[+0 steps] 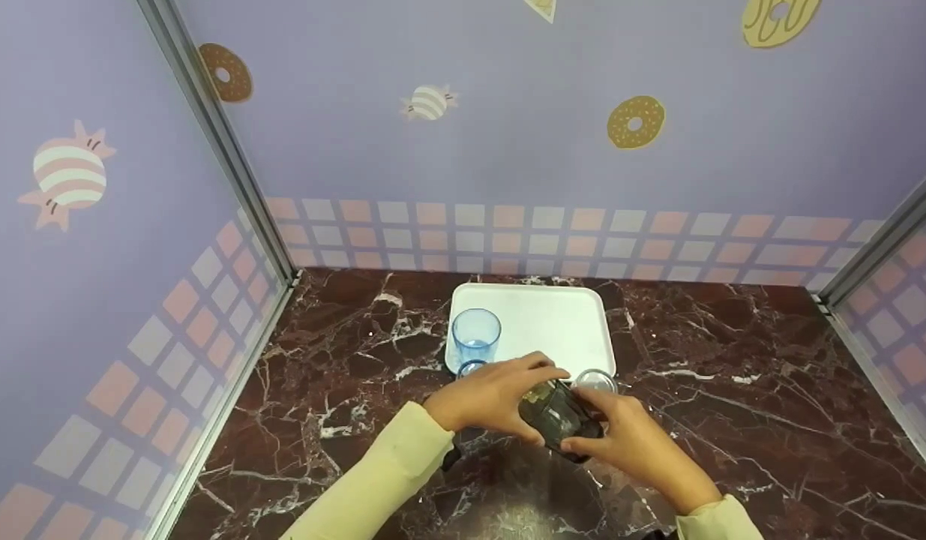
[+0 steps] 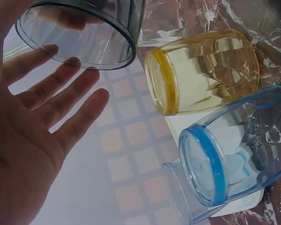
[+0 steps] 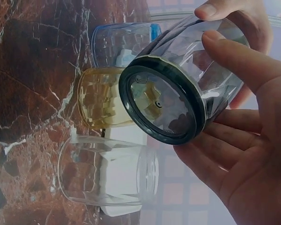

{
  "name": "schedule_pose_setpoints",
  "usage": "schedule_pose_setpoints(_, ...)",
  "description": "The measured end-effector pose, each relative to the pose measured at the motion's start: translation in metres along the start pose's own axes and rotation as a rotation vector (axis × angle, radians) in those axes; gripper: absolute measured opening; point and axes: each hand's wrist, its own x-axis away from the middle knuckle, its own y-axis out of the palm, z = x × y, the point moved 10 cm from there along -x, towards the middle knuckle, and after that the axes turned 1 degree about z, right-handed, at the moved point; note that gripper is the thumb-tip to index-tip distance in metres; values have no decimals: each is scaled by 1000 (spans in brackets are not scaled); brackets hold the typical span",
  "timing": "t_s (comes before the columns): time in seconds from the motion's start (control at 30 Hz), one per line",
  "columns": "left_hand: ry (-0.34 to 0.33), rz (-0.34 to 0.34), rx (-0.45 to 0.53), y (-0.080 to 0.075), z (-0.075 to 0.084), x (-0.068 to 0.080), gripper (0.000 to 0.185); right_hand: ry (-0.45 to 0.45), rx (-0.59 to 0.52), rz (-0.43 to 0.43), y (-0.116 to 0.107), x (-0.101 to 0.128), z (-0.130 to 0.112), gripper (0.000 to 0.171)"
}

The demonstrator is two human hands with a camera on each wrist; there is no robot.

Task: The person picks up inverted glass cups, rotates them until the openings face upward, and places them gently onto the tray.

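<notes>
Both hands meet over the front middle of the dark red marble counter (image 1: 732, 390), just short of the white rectangular plastic tray (image 1: 552, 322). Between them is a dark smoky-grey transparent plastic tumbler (image 1: 558, 418), tilted on its side off the counter. The right hand (image 1: 631, 442) has its grip wrapped round it: in the right wrist view the thumb and fingers (image 3: 234, 56) curl over the tumbler's wall while its thick dark base faces the camera. The left hand (image 1: 492, 397) lies against the tumbler at its 9 o'clock side; the left wrist view shows the palm flat and the fingers (image 2: 65, 101) straight and spread, a wide grip that closes on nothing, with the tumbler's rim just above the fingertips.

A light blue transparent plastic tumbler (image 1: 476, 336) stands upright on the tray's near-left corner. A second blue-based clear tumbler (image 2: 234, 159) sits just beside it at about 6 o'clock, mostly hidden by the left hand in the head view. A yellow transparent plastic tumbler (image 2: 201, 70) lies directly behind the held one. A colourless clear plastic tumbler (image 1: 596, 381) stands at the tray's near-right corner, at 12 o'clock from the right hand.
</notes>
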Motion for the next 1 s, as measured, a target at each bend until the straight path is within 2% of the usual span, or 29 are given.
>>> schedule_pose_setpoints(0.33, -5, 1, 94, 2, -4, 2, 97, 13, -103, 18, 0, 1, 5, 74)
schedule_pose_setpoints(0.53, -18, 45, 177, 2, -10, 3, 97, 16, -138, 38, 0, 2, 5, 73)
schedule_pose_setpoints(0.8, -82, 113, 291, 3, -25, 7, 104, 0, -129, 161, -10, 4, 4, 72)
schedule_pose_setpoints(1.0, -91, 166, 357, 2, -31, 11, 102, 43, -133, 251, -15, 5, 5, 75)
